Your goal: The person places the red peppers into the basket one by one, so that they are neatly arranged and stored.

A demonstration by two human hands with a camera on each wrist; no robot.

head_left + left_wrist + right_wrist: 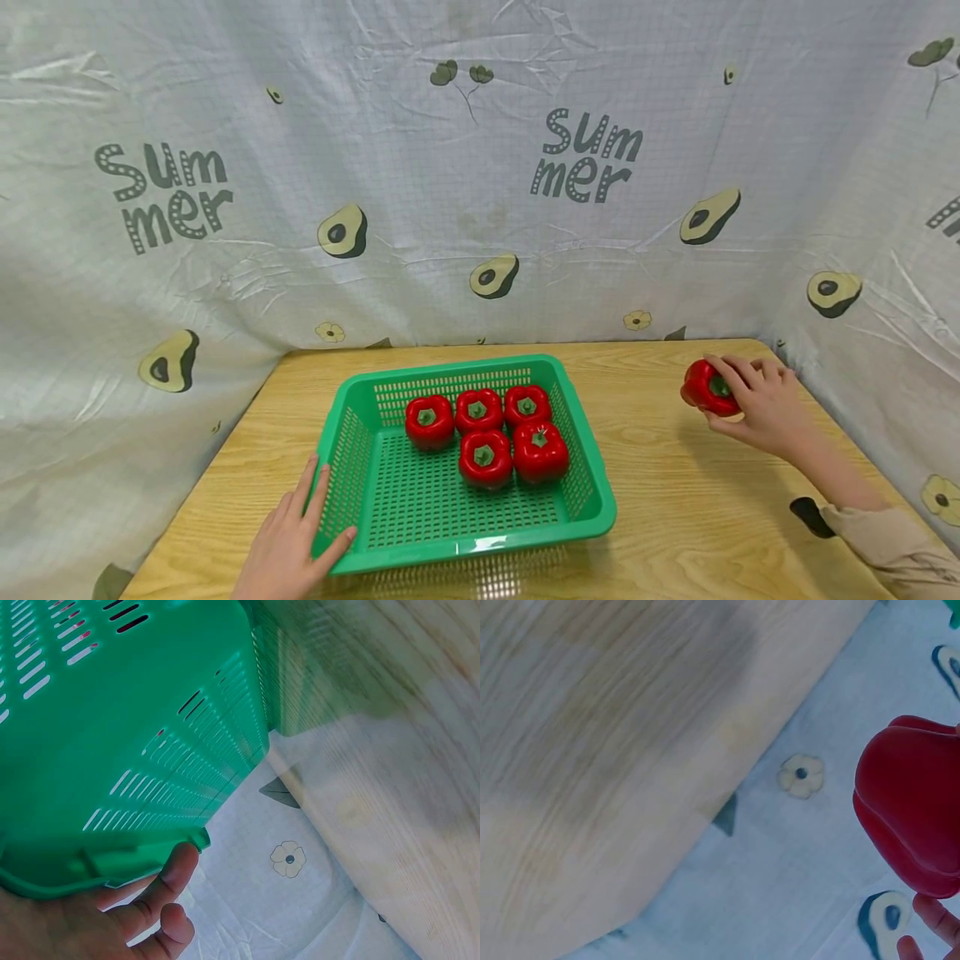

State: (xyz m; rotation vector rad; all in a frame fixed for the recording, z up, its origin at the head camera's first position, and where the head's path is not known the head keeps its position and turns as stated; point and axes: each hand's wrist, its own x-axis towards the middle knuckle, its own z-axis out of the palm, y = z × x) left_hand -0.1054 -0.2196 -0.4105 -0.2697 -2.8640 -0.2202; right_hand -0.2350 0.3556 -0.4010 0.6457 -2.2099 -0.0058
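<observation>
My right hand (765, 404) grips a red bell pepper (708, 388) above the right part of the table, thumb and fingers about its sides, its green stem facing the hand. In the right wrist view the pepper (911, 802) shows large at the right edge, with fingertips (934, 915) against it. Several more red bell peppers (486, 458) stand stem up in the middle and right of a green plastic basket (592, 492). My left hand (288, 537) rests at the basket's front left corner, fingers extended along the rim, thumb over the front edge. The left wrist view shows its fingers (176, 874) beside the rim.
The basket sits on a light wooden table (645, 500). A pale cloth (420, 183) printed with avocados and lettering hangs behind and on both sides. A dark oval patch (812, 517) shows near the right sleeve (892, 542).
</observation>
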